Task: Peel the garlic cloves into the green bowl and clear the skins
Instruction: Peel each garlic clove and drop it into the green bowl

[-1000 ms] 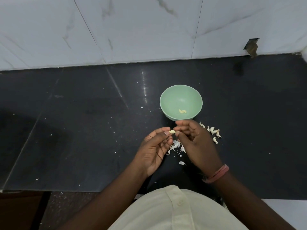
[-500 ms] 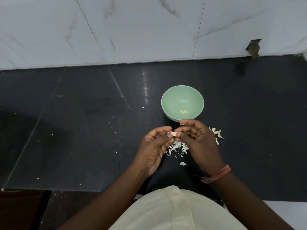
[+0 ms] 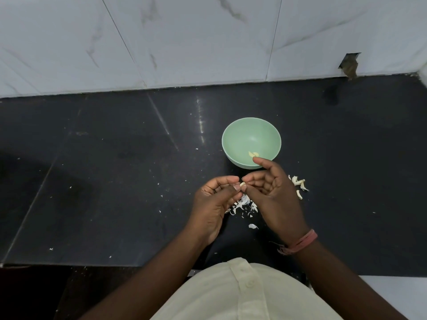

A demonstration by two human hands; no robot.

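The left hand (image 3: 216,199) and the right hand (image 3: 271,192) met above the black countertop (image 3: 115,181), just in front of the green bowl (image 3: 233,135), and both pinched one small garlic clove (image 3: 243,184) between thumb and fingertips; the right index finger was raised clear, its tip over the near rim of the bowl. The clove was largely hidden by the fingers, so how much skin remained on it could not be determined. The chief risk from this position was loss of the clove: it was small and held only by fingertips, and a hard tug on a stubborn skin could flick it onto the countertop, among the loose skins (image 3: 242,205) lying directly beneath the hands. A second risk was that skin fragments could drop into the bowl when the clove was released over it, since the hands worked close to the rim. A third was confusion of stock: the unpeeled cloves (image 3: 300,184) lay just right of the right hand, near the skins, and a later sweep of the skins could carry them off. The bowl stood upright and held a few peeled cloves (image 3: 253,154) at its bottom, near the front wall; nothing else was visible inside.
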